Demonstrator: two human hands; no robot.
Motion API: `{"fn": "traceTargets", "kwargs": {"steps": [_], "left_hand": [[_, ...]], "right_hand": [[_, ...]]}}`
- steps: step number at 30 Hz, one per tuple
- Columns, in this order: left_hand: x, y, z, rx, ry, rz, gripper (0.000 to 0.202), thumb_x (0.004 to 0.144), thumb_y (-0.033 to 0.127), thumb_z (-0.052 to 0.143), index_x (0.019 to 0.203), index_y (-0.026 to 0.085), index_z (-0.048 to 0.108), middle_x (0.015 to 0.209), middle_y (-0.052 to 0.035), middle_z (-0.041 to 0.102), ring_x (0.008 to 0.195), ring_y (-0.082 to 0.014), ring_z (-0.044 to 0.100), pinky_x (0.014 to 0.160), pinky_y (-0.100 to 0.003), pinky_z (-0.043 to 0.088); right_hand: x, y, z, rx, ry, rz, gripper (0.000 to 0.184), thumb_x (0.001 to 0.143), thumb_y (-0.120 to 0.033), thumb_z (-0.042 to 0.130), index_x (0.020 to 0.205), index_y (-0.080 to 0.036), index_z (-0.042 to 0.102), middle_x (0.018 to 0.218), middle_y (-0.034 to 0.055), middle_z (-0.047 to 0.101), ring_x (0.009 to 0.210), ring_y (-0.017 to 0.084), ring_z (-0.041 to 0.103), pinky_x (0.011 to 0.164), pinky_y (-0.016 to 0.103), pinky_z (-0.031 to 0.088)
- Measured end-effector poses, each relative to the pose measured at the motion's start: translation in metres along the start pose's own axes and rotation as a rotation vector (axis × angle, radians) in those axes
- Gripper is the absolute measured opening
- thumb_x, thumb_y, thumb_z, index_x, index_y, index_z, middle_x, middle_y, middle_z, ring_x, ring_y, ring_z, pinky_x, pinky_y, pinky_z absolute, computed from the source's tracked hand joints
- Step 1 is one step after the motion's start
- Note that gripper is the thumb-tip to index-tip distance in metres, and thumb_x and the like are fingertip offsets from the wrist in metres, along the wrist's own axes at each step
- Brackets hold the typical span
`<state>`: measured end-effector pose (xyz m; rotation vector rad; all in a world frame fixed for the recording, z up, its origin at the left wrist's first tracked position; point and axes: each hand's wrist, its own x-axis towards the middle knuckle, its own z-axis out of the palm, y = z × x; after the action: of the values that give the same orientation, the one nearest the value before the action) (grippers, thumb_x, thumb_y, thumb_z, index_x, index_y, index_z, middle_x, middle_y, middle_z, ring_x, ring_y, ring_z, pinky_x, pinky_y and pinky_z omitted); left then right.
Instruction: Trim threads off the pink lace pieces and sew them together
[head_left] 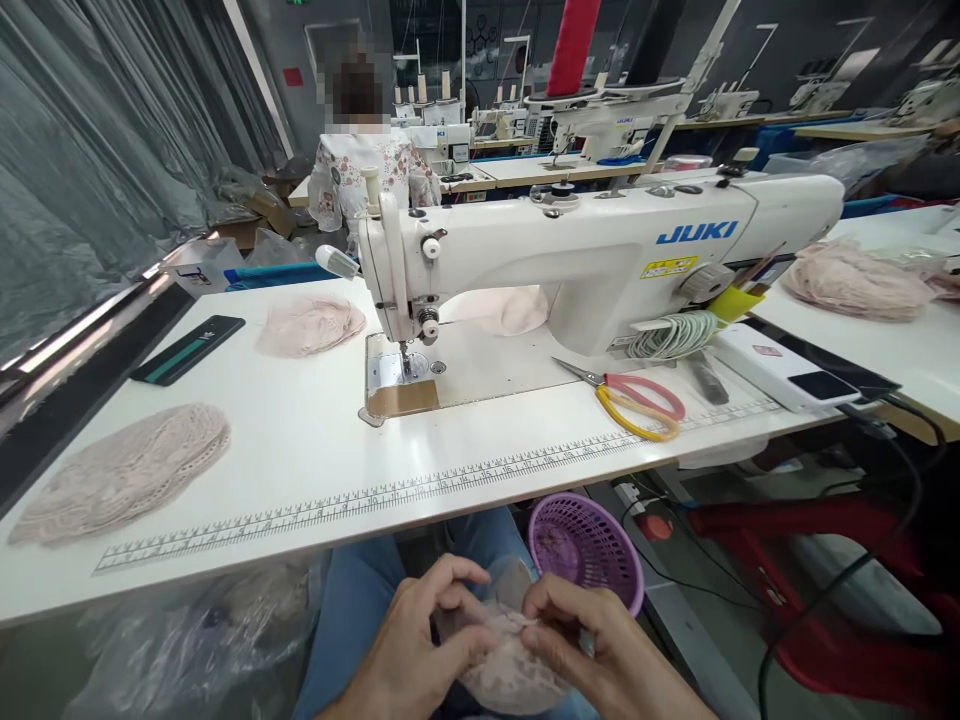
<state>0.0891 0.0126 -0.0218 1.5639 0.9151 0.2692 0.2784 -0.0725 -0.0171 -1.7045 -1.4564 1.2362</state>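
Observation:
Over my lap, below the table's front edge, both hands hold a sheer pale pink lace piece. My left hand grips its left side between thumb and fingers. My right hand pinches the upper right part with thumb and forefinger. Part of the fabric is hidden behind the fingers. Above, on the white table, stands a white JUKI sewing machine, its needle and presser foot over the metal plate. A stack of pink lace pieces lies at the left, and a smaller pile lies behind.
Scissors with red and yellow handles lie right of the machine bed. A phone rests at the left. Below the table stands a purple basket; cables hang at the right. A person sits ahead, back turned.

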Motion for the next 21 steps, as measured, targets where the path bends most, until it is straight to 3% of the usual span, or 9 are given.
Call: {"fn": "traceTargets", "kwargs": {"steps": [3,6,9,12,16,21], "left_hand": [[0.006,0.005,-0.006,-0.051,-0.123,-0.038,0.044,0.071,0.023,0.066,0.114,0.019,0.062,0.073,0.0017,0.065,0.066,-0.0137,0.053,0.065,-0.022,0.039],[0.009,0.008,-0.012,-0.034,-0.215,-0.053,0.038,0.062,0.029,0.076,0.098,0.017,0.07,0.074,0.0018,0.059,0.068,-0.0126,0.048,0.062,-0.021,0.035],[0.011,0.008,-0.014,-0.022,-0.294,0.007,0.023,0.065,0.035,0.075,0.077,0.015,0.072,0.071,0.0017,0.053,0.068,-0.0122,0.046,0.061,-0.021,0.033],[0.013,0.004,-0.011,0.001,-0.3,0.08,0.03,0.062,0.04,0.078,0.078,0.016,0.071,0.079,0.0001,0.056,0.074,-0.0142,0.049,0.066,-0.022,0.034],[0.018,-0.002,0.001,-0.01,-0.266,-0.022,0.033,0.06,0.04,0.079,0.077,0.014,0.07,0.067,0.0024,0.053,0.066,-0.0125,0.045,0.061,-0.021,0.031],[0.026,-0.002,0.007,-0.099,-0.254,-0.107,0.02,0.062,0.028,0.074,0.064,0.011,0.063,0.054,0.0063,0.039,0.056,-0.0082,0.032,0.051,-0.021,0.022]], "right_hand": [[0.002,-0.003,-0.004,-0.008,0.006,-0.079,0.018,0.089,-0.033,0.054,0.074,-0.022,0.053,0.07,-0.0035,0.047,0.065,0.013,0.044,0.056,0.024,0.03],[0.003,-0.009,-0.009,-0.006,0.009,-0.11,0.013,0.086,-0.028,0.058,0.074,-0.023,0.055,0.09,0.0005,0.05,0.078,0.015,0.05,0.062,0.023,0.036],[0.002,-0.013,-0.013,0.026,0.001,-0.12,0.013,0.086,-0.026,0.06,0.074,-0.023,0.055,0.108,0.0016,0.05,0.097,0.018,0.053,0.078,0.025,0.041],[0.003,-0.011,-0.016,0.035,-0.023,-0.132,0.018,0.089,-0.031,0.059,0.074,-0.024,0.052,0.116,0.0014,0.053,0.106,0.019,0.052,0.085,0.028,0.041],[0.002,-0.006,-0.018,0.006,-0.039,-0.179,0.019,0.09,-0.035,0.057,0.077,-0.024,0.049,0.103,-0.0002,0.06,0.099,0.018,0.054,0.09,0.033,0.037],[0.0,0.0,-0.023,-0.111,-0.058,0.018,0.02,0.09,-0.037,0.055,0.079,-0.022,0.058,0.083,-0.0001,0.057,0.081,0.018,0.053,0.071,0.029,0.04]]}}
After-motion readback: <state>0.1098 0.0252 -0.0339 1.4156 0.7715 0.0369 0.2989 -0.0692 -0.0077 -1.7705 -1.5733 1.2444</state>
